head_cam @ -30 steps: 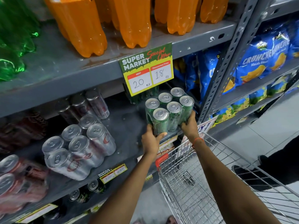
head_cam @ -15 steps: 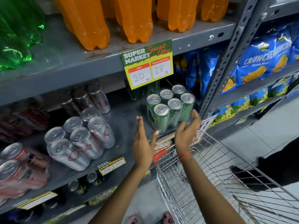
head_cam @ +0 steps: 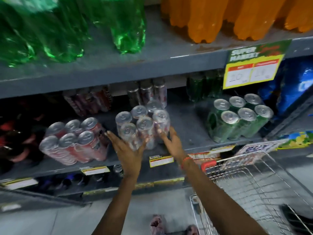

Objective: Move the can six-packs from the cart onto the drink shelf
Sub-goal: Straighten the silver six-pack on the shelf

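Note:
A silver can six-pack [head_cam: 144,119] stands on the grey drink shelf [head_cam: 186,131], in the middle. My left hand [head_cam: 128,150] lies spread against its front left side. My right hand [head_cam: 171,141] presses on its right side, so the pack sits between both palms. A green can six-pack [head_cam: 237,119] stands alone on the same shelf to the right, with no hand on it. A red can six-pack [head_cam: 72,141] leans at the left. The wire cart [head_cam: 254,175] is at the lower right and looks empty in the part I see.
Green bottles [head_cam: 127,28] and orange bottles [head_cam: 203,17] fill the shelf above. A yellow price sign [head_cam: 252,68] hangs from that shelf's edge. Blue snack bags [head_cam: 296,85] sit at the far right. More cans stand at the back of the drink shelf. The view is blurred.
Both hands let go of the green six-pack, which stays on the shelf, and moved left onto the silver six-pack. The view swung left.

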